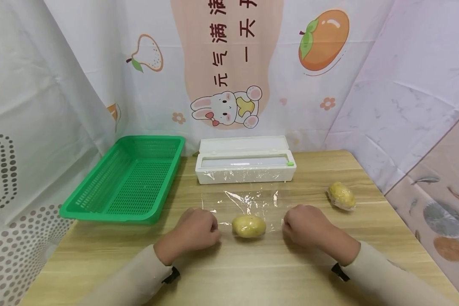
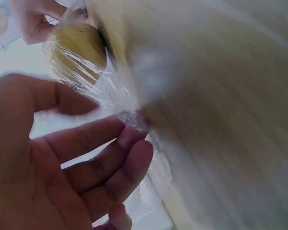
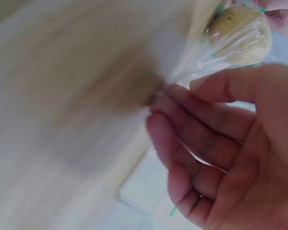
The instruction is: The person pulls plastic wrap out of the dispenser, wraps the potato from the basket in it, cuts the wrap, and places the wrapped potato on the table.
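Observation:
A yellow potato (image 1: 248, 226) lies at the middle of the table, covered by clear cling film (image 1: 245, 202) that stretches back toward a white box. On its left, my left hand (image 1: 199, 229) grips an edge of the film with curled fingers. In the left wrist view, the bunched film (image 2: 129, 117) runs from the potato (image 2: 79, 50) to the fingers. My right hand (image 1: 306, 225) pinches the film on the other side. The right wrist view shows thumb and fingertips (image 3: 158, 120) meeting there, with the wrapped potato (image 3: 241, 36) beyond.
The lidded white dispenser (image 1: 246, 174) stands open at the back, a film roll inside and a green slider at its right. A green plastic basket (image 1: 162, 195) occupies the left. Another wrapped potato (image 1: 341, 195) lies at the right. Printed curtains (image 1: 137, 106) hang behind the wooden table (image 1: 252, 276).

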A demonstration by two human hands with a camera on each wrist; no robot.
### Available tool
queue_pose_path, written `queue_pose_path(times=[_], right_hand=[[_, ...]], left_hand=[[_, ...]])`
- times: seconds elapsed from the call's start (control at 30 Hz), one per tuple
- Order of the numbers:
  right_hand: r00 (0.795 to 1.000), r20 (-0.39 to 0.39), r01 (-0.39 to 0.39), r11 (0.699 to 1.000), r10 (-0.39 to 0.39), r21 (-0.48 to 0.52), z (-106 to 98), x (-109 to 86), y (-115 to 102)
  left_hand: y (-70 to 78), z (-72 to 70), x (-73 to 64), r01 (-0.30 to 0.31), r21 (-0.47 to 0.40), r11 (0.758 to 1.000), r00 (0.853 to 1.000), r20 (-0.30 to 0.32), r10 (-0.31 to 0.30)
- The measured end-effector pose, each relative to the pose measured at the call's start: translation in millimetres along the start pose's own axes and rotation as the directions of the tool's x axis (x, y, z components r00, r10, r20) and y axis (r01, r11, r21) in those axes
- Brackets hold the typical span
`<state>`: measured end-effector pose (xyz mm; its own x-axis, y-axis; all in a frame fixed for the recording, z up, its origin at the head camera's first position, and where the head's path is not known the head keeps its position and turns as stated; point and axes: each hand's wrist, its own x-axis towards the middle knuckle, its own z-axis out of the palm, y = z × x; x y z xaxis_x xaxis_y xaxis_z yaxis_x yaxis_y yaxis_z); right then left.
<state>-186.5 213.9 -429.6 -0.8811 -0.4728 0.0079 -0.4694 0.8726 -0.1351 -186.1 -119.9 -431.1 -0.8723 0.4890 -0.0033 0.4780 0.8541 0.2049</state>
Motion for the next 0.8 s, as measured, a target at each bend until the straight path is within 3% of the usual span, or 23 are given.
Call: queue_pose_path(times=[0.2, 0.43, 0.6, 0.8], right_hand=[[0.999, 0.048, 0.014, 0.998, -0.011, -0.062, -6.6, -7.0, -8.8], [0.999, 0.035, -0.023, 0.996, 0.027, -0.089, -8.9, -5.2, -12.3], [0.995, 0.064, -0.066, 0.988, 0.076, -0.141, -8.7, -1.4, -17.4], [0.988, 0.073, -0.116, 0.969, 0.134, -0.217, -5.8, 5.0, -25.3]], left_hand=[[-0.1, -3.3, -0.3, -0.016, 0.005, 1.000, 0.997, 0.074, 0.016], [-3.0, -1.2, 1.4, -0.052, 0.038, 0.998, 0.998, 0.031, 0.051], [4.5, -0.7, 4.5, -0.009, 0.040, 0.999, 1.000, 0.023, 0.008], [12.6, -1.5, 11.2, 0.054, 0.109, 0.993, 0.998, 0.018, -0.056]])
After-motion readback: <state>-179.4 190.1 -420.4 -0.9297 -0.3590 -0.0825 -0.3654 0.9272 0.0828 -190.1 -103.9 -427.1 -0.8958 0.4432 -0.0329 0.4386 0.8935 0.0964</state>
